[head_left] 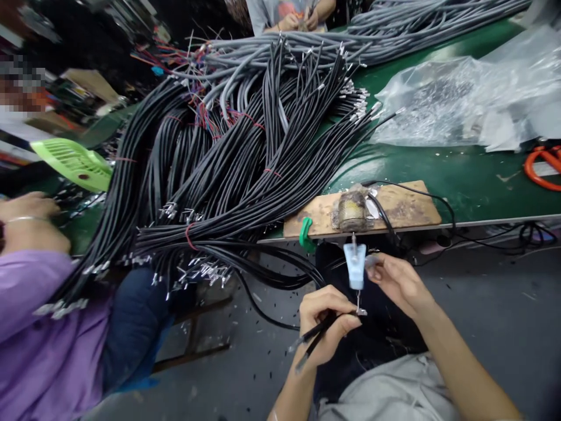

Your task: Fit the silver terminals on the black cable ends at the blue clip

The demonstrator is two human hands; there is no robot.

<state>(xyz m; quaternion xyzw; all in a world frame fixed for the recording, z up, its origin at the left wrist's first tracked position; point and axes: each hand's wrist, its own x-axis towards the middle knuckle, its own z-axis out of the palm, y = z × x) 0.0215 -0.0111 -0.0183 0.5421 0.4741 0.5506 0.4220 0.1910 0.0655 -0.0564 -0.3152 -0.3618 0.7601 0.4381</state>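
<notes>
My left hand (326, 324) is closed in a pinch on a thin black wire (313, 339), holding its metal tip up to the lower end of a light blue tool (355, 266). That tool hangs from a small motor-like fixture (352, 211) mounted on a wooden board (407, 204) at the bench edge. My right hand (397, 280) is closed on something pale I cannot make out, right beside the blue tool. A large heap of black cables (236, 169) with metal terminals lies on the green bench (477, 181) to the left.
A person in a purple sleeve (39, 327) sits at the left, beside a green plastic basket (72, 164). Another person's hands (300, 20) work at the far side. Grey cables (416, 26), crumpled clear plastic (464, 99) and an orange loop (543, 166) lie on the bench.
</notes>
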